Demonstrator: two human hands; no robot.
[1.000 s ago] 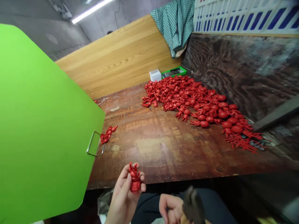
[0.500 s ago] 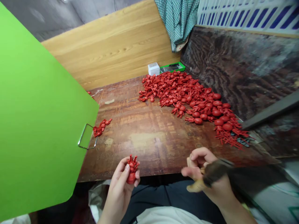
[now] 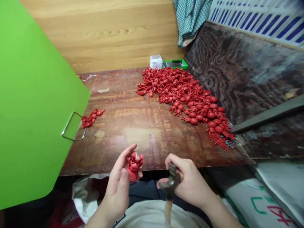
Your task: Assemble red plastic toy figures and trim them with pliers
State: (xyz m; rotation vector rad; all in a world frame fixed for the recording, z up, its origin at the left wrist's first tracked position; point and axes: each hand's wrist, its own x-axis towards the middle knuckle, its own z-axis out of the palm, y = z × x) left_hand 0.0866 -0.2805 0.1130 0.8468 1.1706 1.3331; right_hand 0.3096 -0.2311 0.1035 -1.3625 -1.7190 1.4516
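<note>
My left hand (image 3: 120, 185) holds a small red plastic figure (image 3: 133, 165) between thumb and fingers, just in front of the table's near edge. My right hand (image 3: 190, 182) is closed round a dark metal tool with a wooden handle (image 3: 169, 186), its head close beside the red figure. A large heap of the same red plastic pieces (image 3: 187, 101) lies along the table's right side and far end. A few more red pieces (image 3: 91, 117) lie at the left.
A brown wooden table (image 3: 147, 126) lies ahead. A green panel (image 3: 35, 104) with a wire handle (image 3: 72, 128) covers the left. A white box (image 3: 156, 61) and green tray (image 3: 175, 64) stand at the back. A checked cloth (image 3: 190, 19) hangs behind. A bag (image 3: 83, 196) sits below.
My right hand has brought the tool leftwards, close to the red figure. My left hand has stayed near the table edge. The view has tilted downward.
</note>
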